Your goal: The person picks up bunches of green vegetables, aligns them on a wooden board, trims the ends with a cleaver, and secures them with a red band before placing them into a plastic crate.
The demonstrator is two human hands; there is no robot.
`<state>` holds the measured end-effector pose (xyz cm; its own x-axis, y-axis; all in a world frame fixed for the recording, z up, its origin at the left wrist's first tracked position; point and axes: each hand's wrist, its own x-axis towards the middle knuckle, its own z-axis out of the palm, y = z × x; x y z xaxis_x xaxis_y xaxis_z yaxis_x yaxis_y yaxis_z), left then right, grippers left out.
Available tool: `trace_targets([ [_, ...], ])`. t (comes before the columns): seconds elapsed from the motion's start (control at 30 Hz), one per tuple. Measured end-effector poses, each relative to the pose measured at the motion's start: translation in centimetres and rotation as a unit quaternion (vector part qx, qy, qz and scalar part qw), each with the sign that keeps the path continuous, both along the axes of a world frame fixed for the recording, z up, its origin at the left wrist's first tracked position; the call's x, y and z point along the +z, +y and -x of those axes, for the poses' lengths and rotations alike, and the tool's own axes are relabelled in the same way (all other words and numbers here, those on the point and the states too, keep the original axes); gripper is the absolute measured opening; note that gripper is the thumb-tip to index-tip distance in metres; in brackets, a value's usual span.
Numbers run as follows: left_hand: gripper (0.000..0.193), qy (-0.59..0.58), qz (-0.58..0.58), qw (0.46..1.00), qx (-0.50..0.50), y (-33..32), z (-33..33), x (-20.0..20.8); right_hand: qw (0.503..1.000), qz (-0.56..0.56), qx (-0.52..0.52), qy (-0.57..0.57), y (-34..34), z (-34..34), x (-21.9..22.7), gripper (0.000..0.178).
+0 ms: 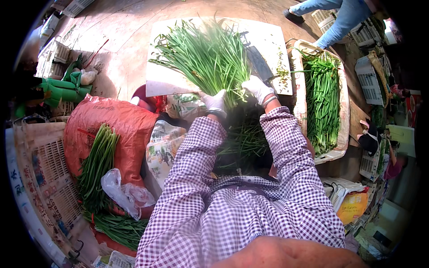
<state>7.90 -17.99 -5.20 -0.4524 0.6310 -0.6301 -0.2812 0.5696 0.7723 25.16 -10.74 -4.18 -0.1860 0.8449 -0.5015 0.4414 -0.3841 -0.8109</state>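
Greens with long, thin leaves (208, 56) fan out over the white worktop (163, 82), their tips toward its far edge and their stem ends gathered above its near edge, right of the middle. How much of their weight the worktop bears, I cannot tell. The gloved left hand (216, 101) is pinching the stems from the left, thumb on top. The gloved right hand (258, 89), nearer the near right corner, has its fingers curled against the stems' other side; whether they pinch any, I cannot tell.

For a good hold, I would keep both hands low on the stems and squeeze only enough to stop slipping, since such leaves probably bruise and fold easily. The tips splay unevenly, so keeping the stem ends level and the leaves pointing one way should help. I would also keep the bundle apart from the loose scraps (282, 71) by the right edge.
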Motion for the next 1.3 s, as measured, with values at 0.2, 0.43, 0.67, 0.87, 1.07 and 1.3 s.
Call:
trace_targets([
  [0.2, 0.115, -0.060, -0.072, 0.995, 0.036, 0.1, -0.7, -3.0, 0.988, -0.068, 0.081, -0.117, -1.6, 1.6, -2.6, 0.052],
  [0.43, 0.111, -0.043, -0.084, 0.995, 0.022, 0.0, 0.3, -3.5, 0.993, -0.029, -0.003, -0.112, -0.3, 0.8, 1.0, 0.026],
  [0.67, 0.109, -0.090, -0.092, 0.991, 0.034, 0.0, 0.2, -4.4, 0.985, -0.047, 0.133, -0.101, -2.5, 2.8, -0.5, 0.055],
  [0.87, 0.110, -0.097, -0.104, 0.990, 0.024, -0.1, 0.5, -3.1, 0.967, -0.043, 0.143, -0.208, -1.8, 3.2, -3.5, 0.056],
  [1.07, 0.104, -0.054, -0.151, 0.985, 0.058, -0.4, 0.3, -3.2, 0.950, -0.058, 0.088, -0.294, -3.0, 4.4, -0.5, 0.049],
  [1.3, 0.082, -0.135, -0.153, 0.973, 0.104, -2.7, 1.2, -4.1, 0.959, -0.028, 0.070, -0.273, -2.5, 4.0, 0.7, 0.047],
])
